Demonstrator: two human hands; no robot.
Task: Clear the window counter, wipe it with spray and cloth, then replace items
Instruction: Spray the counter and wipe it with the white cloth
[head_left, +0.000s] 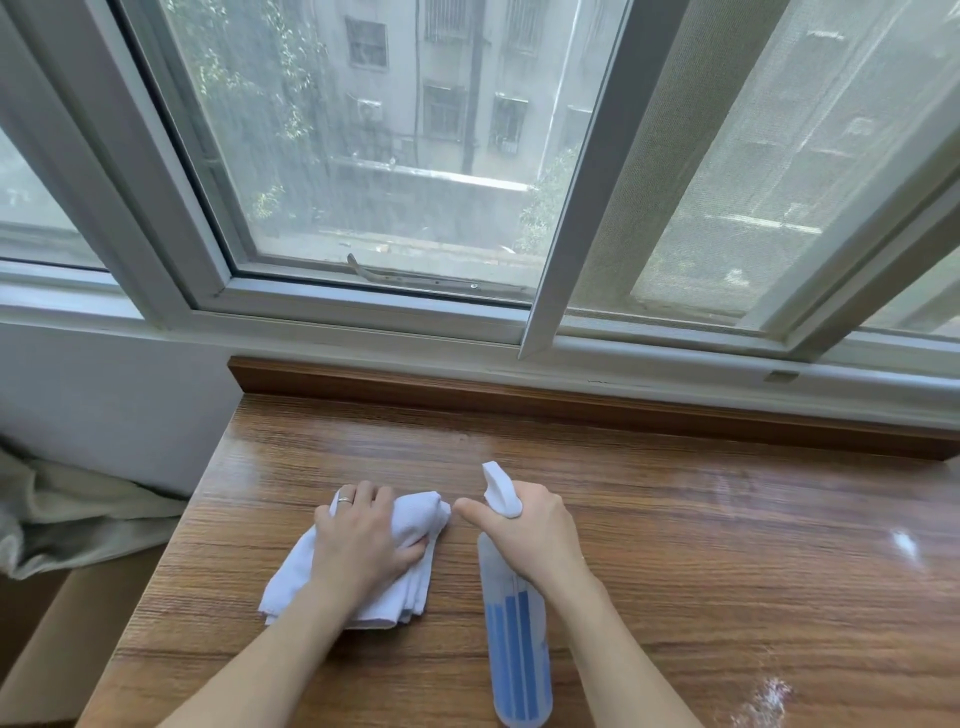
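Presently the left hand grips the white folded cloth; right hand clasps the translucent blue-liquid spray bottle. Recommend overlapping strokes across the wooden counter.

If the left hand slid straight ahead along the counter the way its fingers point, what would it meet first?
The left hand grips the white cloth, fingers aimed toward the window. Ahead lies bare counter, so it would probably first reach the raised wooden back edge; depth is uncertain.
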